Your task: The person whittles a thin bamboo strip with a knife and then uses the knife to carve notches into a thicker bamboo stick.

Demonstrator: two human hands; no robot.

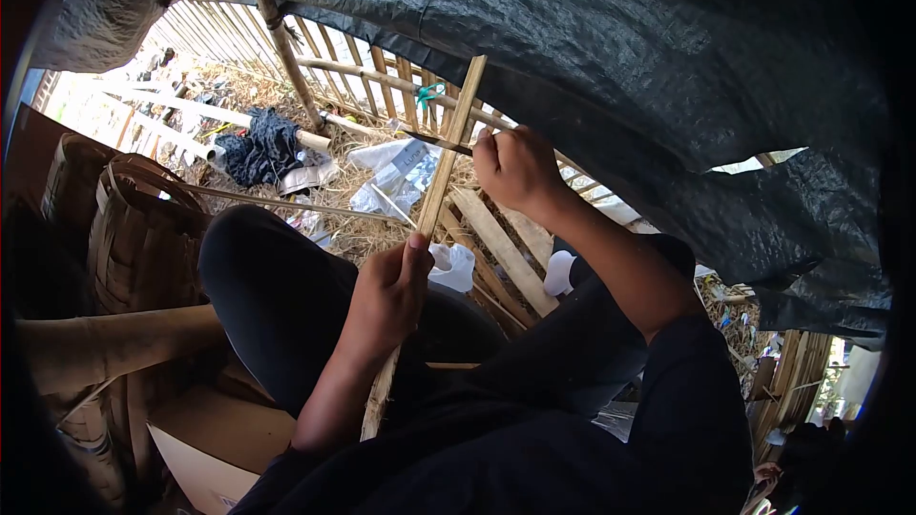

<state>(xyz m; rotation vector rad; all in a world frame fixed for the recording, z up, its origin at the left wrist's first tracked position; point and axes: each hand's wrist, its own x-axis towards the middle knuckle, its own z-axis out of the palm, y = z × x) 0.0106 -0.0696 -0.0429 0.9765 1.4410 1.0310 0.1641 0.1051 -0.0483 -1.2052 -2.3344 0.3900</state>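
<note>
My left hand (389, 294) is closed around the lower part of a long bamboo strip (447, 167), its thumb lying along the strip. The strip slants up and away from my lap, with its lower end below the hand. In my right hand (515, 167) is a knife (439, 141), fingers wrapped round the handle, which they hide. The dark blade points left and crosses the strip in its upper half. A thin pale sliver (391, 205) sticks out beside the strip, above my left hand.
Woven bamboo baskets (143, 229) and a cardboard box (215, 439) stand at left, near a thick bamboo pole (114, 348). Wooden planks (506, 248), plastic litter (396, 172) and a dark cloth (262, 148) lie ahead on straw. A black tarp (649, 67) hangs overhead, before a bamboo fence (339, 62).
</note>
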